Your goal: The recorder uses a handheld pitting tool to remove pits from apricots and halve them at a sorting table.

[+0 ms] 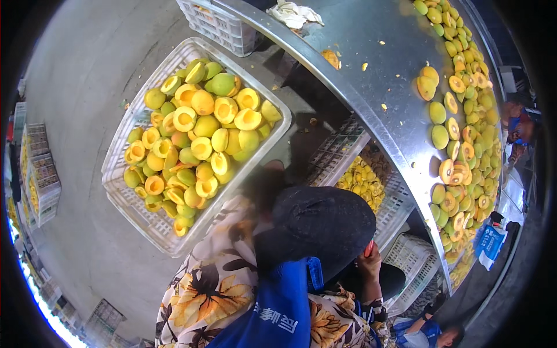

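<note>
My right hand [370, 264] is beside my dark-trousered knee [324, 217], its fingers closed around a red handle [369, 249]. What the handle belongs to is hidden. My left arm, in a floral sleeve [222, 269], reaches forward; the left hand itself is out of sight. Just past that sleeve, a white plastic crate [152, 235] on the floor holds many halved yellow-green fruits [200, 148], most with their pits out. To the right, a metal table [383, 48] carries a long heap of halved fruits [474, 143], several still showing brown pits.
Under the curved table edge [348, 91] stand crates, one holding yellow pieces [361, 182]. Another white crate [219, 28] stands at the top. A crumpled white cloth [296, 14] lies on the table. Stacked crates [43, 174] are at left. Other people [420, 330] sit at the lower and far right.
</note>
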